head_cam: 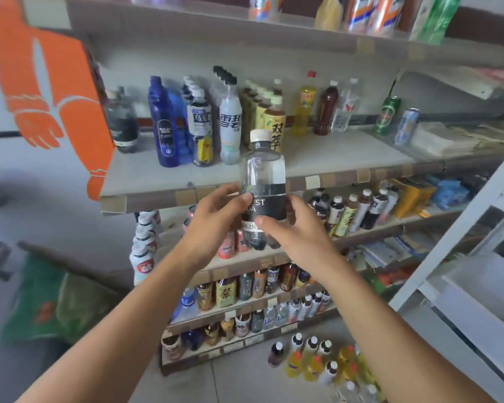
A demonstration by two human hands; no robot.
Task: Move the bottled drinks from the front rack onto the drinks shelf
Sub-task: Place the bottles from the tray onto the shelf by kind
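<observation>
A clear soda bottle (263, 181) with a black label and a white cap stands upright in the air, just in front of the drinks shelf (332, 161). My left hand (216, 216) grips its lower left side, thumb on the label. My right hand (297, 228) holds the lower right side, thumb across the label's bottom. On the shelf behind stand a matching black-label bottle (121, 123) at the far left, blue bottles (163, 123), white-label bottles (230, 123) and tea bottles (275, 123).
Two cans (387, 114) and folded paper bags (448, 138) sit on the shelf's right part. Lower shelves (245, 303) carry many bottles. Several bottles (317, 359) stand on the floor. A white rack (460, 228) rises at the right, an orange-printed panel (56, 82) at the left.
</observation>
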